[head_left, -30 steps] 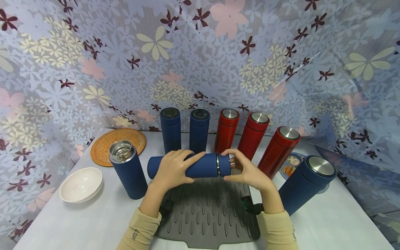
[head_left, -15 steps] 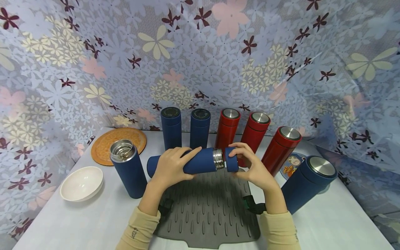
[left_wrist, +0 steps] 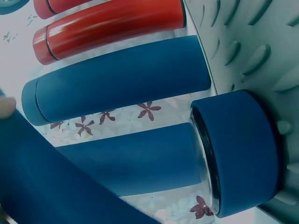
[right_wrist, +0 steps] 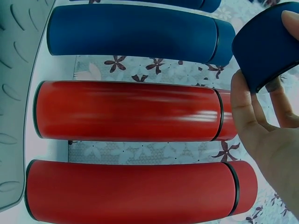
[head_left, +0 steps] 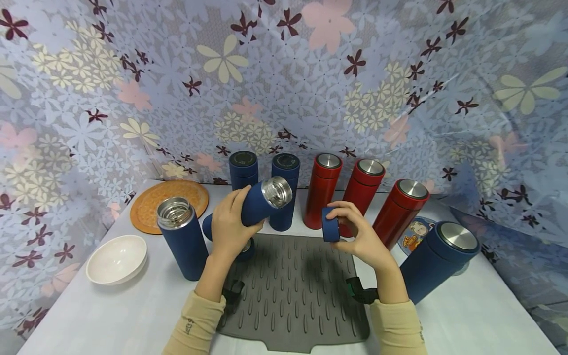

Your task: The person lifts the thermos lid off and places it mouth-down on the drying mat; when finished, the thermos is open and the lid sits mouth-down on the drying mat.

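Observation:
My left hand grips a blue thermos bottle around its body, above the back of the grey ridged mat. The bottle is tilted, its bare steel mouth facing up and to the right. In my right hand I pinch a blue lid, held apart from the bottle, with fingers and thumb on it in the right wrist view. A second blue lid rests on the mat, partly hidden behind my left hand in the head view. Left of that hand stands an uncapped blue thermos.
Two capped blue thermoses and several red thermoses line the back. A larger blue thermos stands at the right, near a round patterned coaster. At the left are a white bowl and an orange round board.
The lid has come off the thermos bottle and is now apart from it in my right hand. My left hand has drawn the bottle left and tilted its mouth upward.

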### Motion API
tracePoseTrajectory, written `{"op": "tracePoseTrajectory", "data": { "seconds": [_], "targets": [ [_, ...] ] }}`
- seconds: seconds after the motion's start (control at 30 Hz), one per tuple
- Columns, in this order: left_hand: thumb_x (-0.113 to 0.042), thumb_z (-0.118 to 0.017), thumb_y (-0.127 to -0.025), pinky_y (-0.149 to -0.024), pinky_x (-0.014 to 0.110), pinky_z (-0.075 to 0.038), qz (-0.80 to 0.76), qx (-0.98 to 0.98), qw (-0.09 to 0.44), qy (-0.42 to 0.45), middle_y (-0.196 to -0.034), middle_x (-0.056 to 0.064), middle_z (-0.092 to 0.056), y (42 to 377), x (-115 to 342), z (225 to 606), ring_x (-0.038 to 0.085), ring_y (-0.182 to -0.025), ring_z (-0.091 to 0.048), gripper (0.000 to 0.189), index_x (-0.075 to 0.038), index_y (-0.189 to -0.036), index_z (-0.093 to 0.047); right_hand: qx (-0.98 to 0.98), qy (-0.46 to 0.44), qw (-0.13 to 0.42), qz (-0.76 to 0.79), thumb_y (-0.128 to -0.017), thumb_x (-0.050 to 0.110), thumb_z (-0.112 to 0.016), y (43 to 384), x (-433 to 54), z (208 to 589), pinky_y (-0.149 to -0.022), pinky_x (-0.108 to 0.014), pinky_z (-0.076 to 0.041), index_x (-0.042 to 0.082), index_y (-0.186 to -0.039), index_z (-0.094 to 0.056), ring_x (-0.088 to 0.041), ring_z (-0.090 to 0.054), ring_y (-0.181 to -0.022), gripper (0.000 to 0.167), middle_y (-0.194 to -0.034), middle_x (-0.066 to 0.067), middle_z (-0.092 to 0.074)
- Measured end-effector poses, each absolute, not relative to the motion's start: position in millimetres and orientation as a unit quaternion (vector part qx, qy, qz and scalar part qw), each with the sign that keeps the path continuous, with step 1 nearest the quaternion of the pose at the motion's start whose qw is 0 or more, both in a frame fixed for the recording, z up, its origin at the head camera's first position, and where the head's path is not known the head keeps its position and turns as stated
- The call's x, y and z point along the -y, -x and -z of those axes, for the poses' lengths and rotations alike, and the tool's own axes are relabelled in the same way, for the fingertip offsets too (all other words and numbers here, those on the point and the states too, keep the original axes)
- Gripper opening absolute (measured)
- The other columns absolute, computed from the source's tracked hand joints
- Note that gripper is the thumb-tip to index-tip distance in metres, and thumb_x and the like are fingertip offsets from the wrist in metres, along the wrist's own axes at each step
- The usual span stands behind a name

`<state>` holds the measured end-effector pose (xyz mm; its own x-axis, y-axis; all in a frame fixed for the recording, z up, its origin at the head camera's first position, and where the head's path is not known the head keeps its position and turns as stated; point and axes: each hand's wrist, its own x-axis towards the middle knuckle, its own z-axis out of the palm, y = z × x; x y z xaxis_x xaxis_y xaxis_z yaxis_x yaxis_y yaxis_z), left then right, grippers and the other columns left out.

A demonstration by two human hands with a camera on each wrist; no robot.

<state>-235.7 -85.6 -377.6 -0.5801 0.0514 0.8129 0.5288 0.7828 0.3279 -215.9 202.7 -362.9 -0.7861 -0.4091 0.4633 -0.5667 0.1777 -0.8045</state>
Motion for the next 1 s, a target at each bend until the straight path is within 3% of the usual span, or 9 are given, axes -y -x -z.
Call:
{"op": "tracePoseTrajectory", "data": {
  "seconds": [0.17, 0.4, 0.63, 1.0],
  "targets": [
    [-0.011, -0.085, -0.060, -0.095, 0.054, -0.032, 0.370, 0.838, 0.392, 0.082, -0.122, 0.015, -0.055, 236.9, 86.5, 379.0, 0.035, -0.111, -0.049, 0.078, -0.009, -0.128, -0.046, 0.764, -0.320, 0.068, -0.557, -0.067, -0.019, -0.067, 215.2, -202.3, 362.3, -0.086, -0.022, -0.046, 0.004, -0.112, -0.052, -0.019, -0.043, -0.113, 0.053, -0.132, -0.012, -0.036],
    [-0.008, -0.081, -0.066, -0.099, 0.055, -0.027, 0.451, 0.821, 0.350, -0.013, -0.126, 0.018, -0.049, 240.2, 88.1, 382.4, 0.037, -0.116, -0.045, 0.077, -0.009, -0.131, -0.040, 0.764, -0.320, 0.063, -0.556, -0.067, -0.020, -0.066, 214.6, -201.5, 362.1, -0.087, -0.022, -0.045, 0.004, -0.113, -0.052, -0.019, -0.042, -0.114, 0.054, -0.133, -0.012, -0.035],
    [-0.003, -0.076, -0.071, -0.097, 0.053, -0.033, 0.534, 0.770, 0.347, -0.048, -0.128, 0.022, -0.042, 245.5, 90.5, 389.1, 0.038, -0.119, -0.042, 0.077, -0.007, -0.133, -0.031, 0.764, -0.324, 0.057, -0.555, -0.068, -0.019, -0.066, 214.3, -201.1, 362.0, -0.083, -0.025, -0.048, 0.005, -0.113, -0.052, -0.017, -0.044, -0.113, 0.053, -0.133, -0.012, -0.034],
    [0.000, -0.076, -0.070, -0.102, 0.049, -0.030, 0.592, 0.726, 0.336, -0.094, -0.134, 0.022, -0.038, 253.4, 93.4, 394.5, 0.036, -0.124, -0.038, 0.081, -0.005, -0.134, -0.027, 0.764, -0.323, 0.053, -0.556, -0.069, -0.018, -0.067, 214.1, -200.9, 360.5, -0.085, -0.025, -0.047, 0.004, -0.113, -0.051, -0.018, -0.044, -0.114, 0.052, -0.134, -0.012, -0.034]
  ]
}}
